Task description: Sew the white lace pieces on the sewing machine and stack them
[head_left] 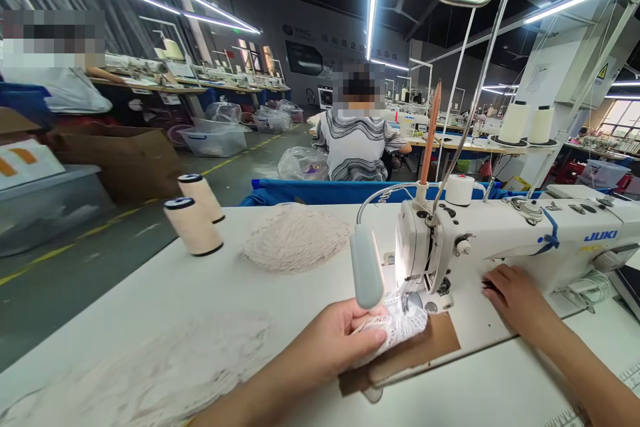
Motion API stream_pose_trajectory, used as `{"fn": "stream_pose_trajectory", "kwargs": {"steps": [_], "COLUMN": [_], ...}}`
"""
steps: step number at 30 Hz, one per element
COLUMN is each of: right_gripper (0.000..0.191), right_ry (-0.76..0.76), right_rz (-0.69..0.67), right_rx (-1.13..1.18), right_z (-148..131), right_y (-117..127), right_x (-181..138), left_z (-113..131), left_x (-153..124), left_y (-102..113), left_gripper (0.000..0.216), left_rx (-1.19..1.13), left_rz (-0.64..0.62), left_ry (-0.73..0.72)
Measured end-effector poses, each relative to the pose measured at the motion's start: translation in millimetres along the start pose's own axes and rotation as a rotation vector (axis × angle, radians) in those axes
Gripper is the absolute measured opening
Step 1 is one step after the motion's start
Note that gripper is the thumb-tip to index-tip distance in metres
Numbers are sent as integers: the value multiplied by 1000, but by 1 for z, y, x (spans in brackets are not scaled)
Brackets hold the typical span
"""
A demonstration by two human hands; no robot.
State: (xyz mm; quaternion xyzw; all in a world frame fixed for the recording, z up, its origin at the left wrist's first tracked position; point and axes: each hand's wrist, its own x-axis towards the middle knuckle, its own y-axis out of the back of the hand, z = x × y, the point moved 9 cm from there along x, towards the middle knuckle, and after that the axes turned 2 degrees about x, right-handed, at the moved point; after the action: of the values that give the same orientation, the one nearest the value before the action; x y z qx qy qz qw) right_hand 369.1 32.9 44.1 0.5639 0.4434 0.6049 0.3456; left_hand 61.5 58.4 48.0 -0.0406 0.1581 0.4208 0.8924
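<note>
My left hand point(350, 333) pinches a piece of white lace point(407, 327) between thumb and fingers. The lace lies at the needle area of a white sewing machine point(495, 227), just below its lit head, and partly over a brown plate point(443, 340). My right hand point(515, 297) rests on the machine bed under the arm, fingers curled. Something small and dark shows at its fingertips, too hidden to name. A pile of cream lace point(297, 238) sits behind on the table, and a longer spread of lace point(150, 360) lies at the front left.
Two cream thread cones point(195, 227) are on the table's left side. A grey lamp point(367, 267) on a bent neck hangs close above my left hand. A blue cloth trough point(320, 191) runs along the far edge. Beyond it, a person point(357, 140) sits facing away.
</note>
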Motion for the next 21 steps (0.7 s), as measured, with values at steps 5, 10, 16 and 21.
{"fn": "stream_pose_trajectory", "kwargs": {"steps": [5, 10, 16, 21], "right_gripper": [28, 32, 23, 16], "right_ry": [43, -161, -101, -98], "right_rz": [58, -174, -551, -697], "right_rx": [69, 626, 980, 1021], "right_z": [-1, -52, -142, -160], "right_y": [3, 11, 28, 16], "right_x": [-13, -24, -11, 5], "left_z": [-4, -12, -13, -16], "left_x": [1, 6, 6, 7], "left_y": [-3, -1, -9, -12], "left_gripper": [49, 53, 57, 58], "left_rx": [-37, -3, 55, 141], "left_rz": [-46, -40, -86, -130], "left_ry": [-9, -16, -34, -45]}}
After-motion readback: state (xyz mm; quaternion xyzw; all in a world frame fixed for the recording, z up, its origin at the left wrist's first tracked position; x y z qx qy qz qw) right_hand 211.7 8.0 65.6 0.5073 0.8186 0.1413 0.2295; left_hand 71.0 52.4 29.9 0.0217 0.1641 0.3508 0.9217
